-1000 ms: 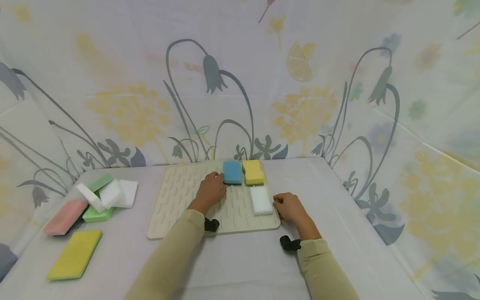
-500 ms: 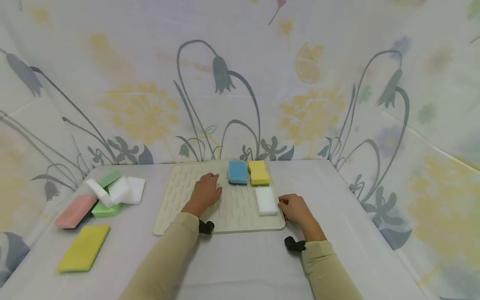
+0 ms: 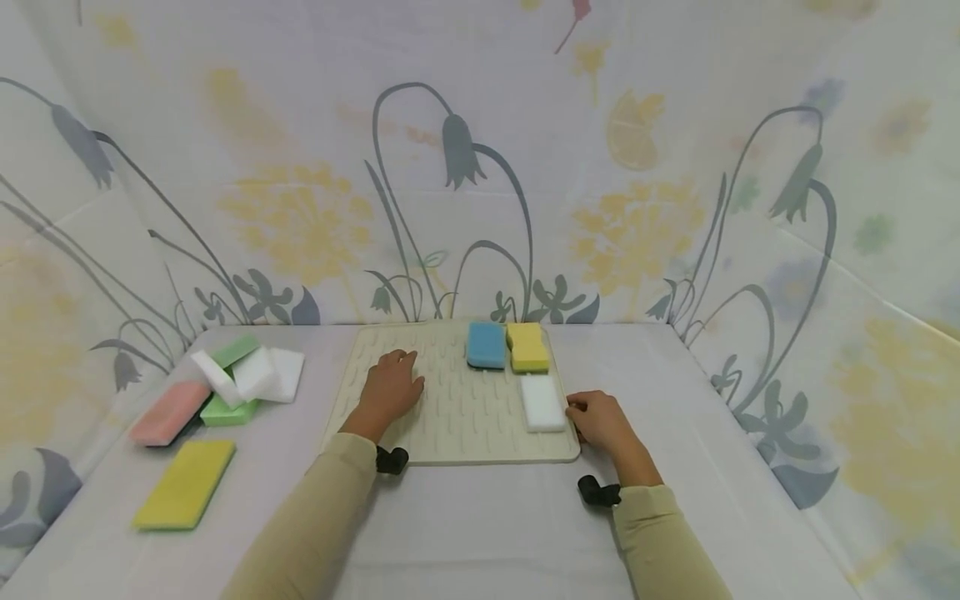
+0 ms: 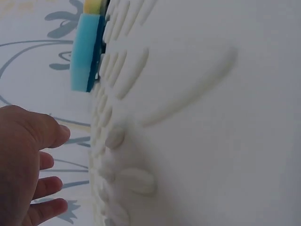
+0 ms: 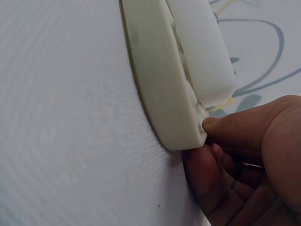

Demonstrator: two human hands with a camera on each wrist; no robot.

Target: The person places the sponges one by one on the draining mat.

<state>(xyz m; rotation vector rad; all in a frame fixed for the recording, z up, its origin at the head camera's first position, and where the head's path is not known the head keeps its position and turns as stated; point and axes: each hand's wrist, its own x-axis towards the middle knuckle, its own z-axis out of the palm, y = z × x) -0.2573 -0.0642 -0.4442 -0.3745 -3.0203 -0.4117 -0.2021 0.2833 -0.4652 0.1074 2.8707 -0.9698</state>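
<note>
A beige ridged mat (image 3: 457, 429) lies on the table. My left hand (image 3: 384, 390) hovers over its left half, fingers loosely extended and holding nothing; in the left wrist view the thumb and fingertips stay apart from the ridges. At the mat's right edge, my right hand (image 3: 606, 423) pinches the rim, thumb on top and fingers underneath, as the right wrist view shows. A blue sponge (image 3: 486, 344) and a yellow notched sponge (image 3: 528, 347) sit side by side at the back right of the mat. In front of the yellow one lies a white sponge block (image 3: 543, 403), close to my right thumb.
To the left on the white-covered table (image 3: 480, 533) is a loose pile: a pink sponge (image 3: 171, 412), green pieces (image 3: 228, 412) and white blocks (image 3: 255, 373). A yellow scouring sponge (image 3: 187, 485) lies in front of them. A flowered cloth (image 3: 480, 208) hangs behind.
My left hand has left the blue sponge and moved leftward over the mat. The head view has turned slightly left. My right hand stays at the mat's right edge.
</note>
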